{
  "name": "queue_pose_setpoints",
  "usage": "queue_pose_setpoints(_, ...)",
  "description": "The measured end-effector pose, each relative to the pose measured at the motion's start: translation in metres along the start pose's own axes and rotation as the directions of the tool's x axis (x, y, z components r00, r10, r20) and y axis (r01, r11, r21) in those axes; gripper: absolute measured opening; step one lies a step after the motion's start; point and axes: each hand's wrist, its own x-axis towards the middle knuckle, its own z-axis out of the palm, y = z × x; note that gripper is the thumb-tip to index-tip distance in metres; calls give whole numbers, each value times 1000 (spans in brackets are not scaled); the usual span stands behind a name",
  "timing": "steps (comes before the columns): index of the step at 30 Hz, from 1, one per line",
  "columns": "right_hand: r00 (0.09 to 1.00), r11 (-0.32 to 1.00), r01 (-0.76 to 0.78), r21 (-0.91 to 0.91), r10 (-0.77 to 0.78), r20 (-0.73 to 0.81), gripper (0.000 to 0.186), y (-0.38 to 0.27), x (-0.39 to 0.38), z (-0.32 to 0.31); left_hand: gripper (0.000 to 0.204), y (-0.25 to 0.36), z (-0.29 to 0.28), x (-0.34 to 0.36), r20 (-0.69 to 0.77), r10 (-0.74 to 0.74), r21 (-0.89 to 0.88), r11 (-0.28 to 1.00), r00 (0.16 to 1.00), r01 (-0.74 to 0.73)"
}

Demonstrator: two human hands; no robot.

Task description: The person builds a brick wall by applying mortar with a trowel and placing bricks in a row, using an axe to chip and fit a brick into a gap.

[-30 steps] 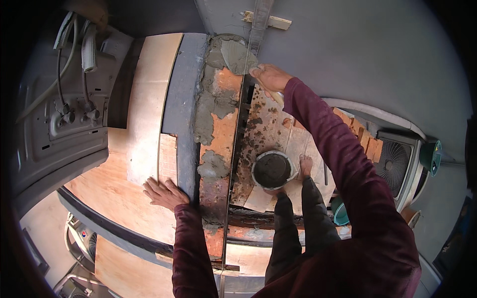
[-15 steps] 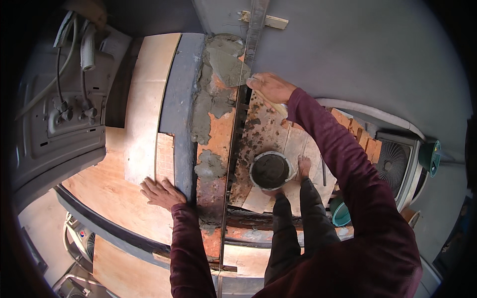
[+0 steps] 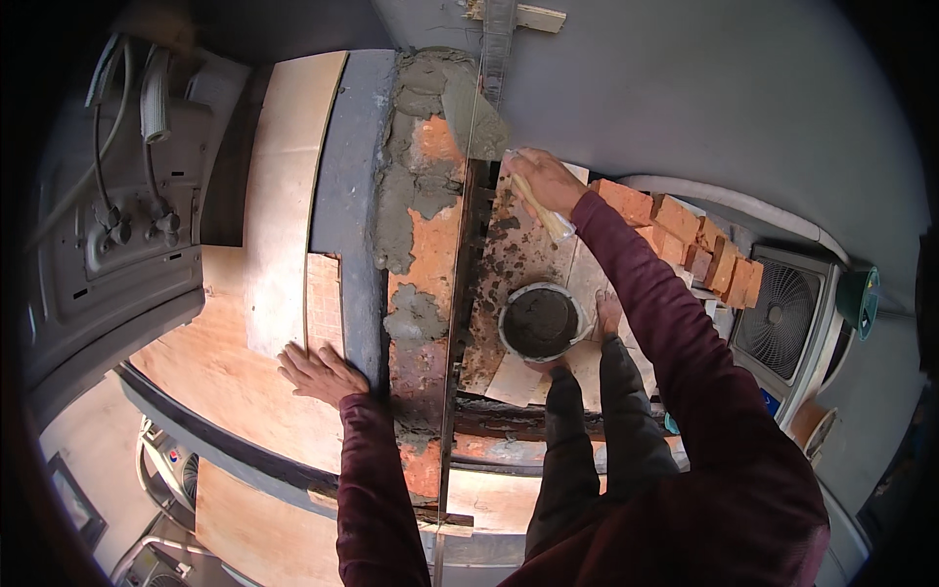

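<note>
In the head view, my right hand (image 3: 543, 186) grips a trowel by its pale handle; the grey, mortar-smeared blade (image 3: 472, 119) lies at the right edge of the upper brick ledge. Rough grey mortar (image 3: 401, 230) covers parts of the ledge's orange bricks (image 3: 427, 256), and a thin vertical line runs along its right side. My left hand (image 3: 321, 375) rests with spread fingers on plywood boards (image 3: 282, 196) beside the ledge's grey painted strip (image 3: 347, 161). A bucket (image 3: 540, 323) of grey mortar stands by my bare feet, below my right hand.
Stacked bricks (image 3: 675, 225) and an outdoor fan unit (image 3: 773, 309) stand at the right, with a green container (image 3: 859, 298) beside them. A metal appliance housing (image 3: 112, 274) with pipes fills the left. A metal post (image 3: 497, 44) with a wooden piece rises at the top.
My right hand has moved downward and slightly right, taking the trowel blade off the top of the ledge toward its right edge. My left hand stays on the boards; the view has shifted slightly.
</note>
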Motion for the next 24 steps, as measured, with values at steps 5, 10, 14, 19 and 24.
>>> queue_pose_setpoints(5,995,902,68,-426,-91,-34,68,64,-44,21,65,-6,-4,-3,-35,1,0,1000,999,-1)
queue_pose_setpoints(10,999,714,31,-700,-35,9,50,149,-144,-36,70,-1,1,-7,-13,-26,-12,1000,1000,26)
queue_pose_setpoints(14,909,275,54,-960,386,161,48,255,-146,-64,73,-22,8,0,-107,236,-2,971,966,-238)
queue_pose_setpoints(19,837,-43,54,-998,547,22,33,390,-87,-30,80,-15,20,6,-158,223,-122,962,962,-243)
queue_pose_setpoints(24,721,-64,-144,-988,677,-149,27,399,-42,21,80,-36,9,0,-135,206,-31,977,969,-212)
